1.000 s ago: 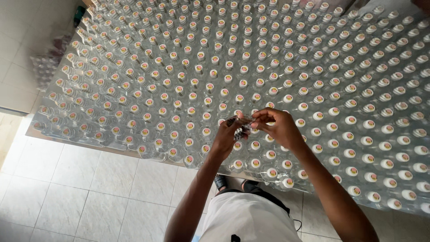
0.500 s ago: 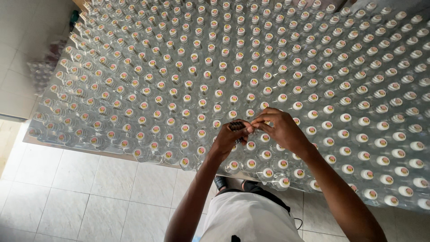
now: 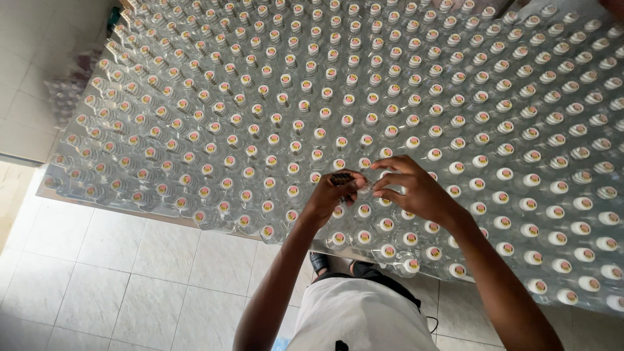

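Observation:
A wide block of several clear plastic bottles [image 3: 273, 130] with white caps stands upright, packed cap to cap. My left hand [image 3: 331, 195] is over the front rows, closed on a small dark ribbed object [image 3: 342, 177] that looks like a stack of seal bands. My right hand [image 3: 409, 188] is beside it, fingertips pinched on a thin clear piece [image 3: 372, 184] at the end of that stack, just above the bottle caps. What the clear piece is cannot be told for sure.
The bottle block's front edge [image 3: 214, 224] runs diagonally from left to lower right. A pale tiled floor [image 3: 104, 286] lies below it. My white shirt [image 3: 354, 322] and dark shoes [image 3: 318, 261] show at the bottom. A cream wall [image 3: 26, 78] is at left.
Both hands stay together over the front rows. They have shifted slightly downward in the view, and the right fingers have moved on the end of the dark stack.

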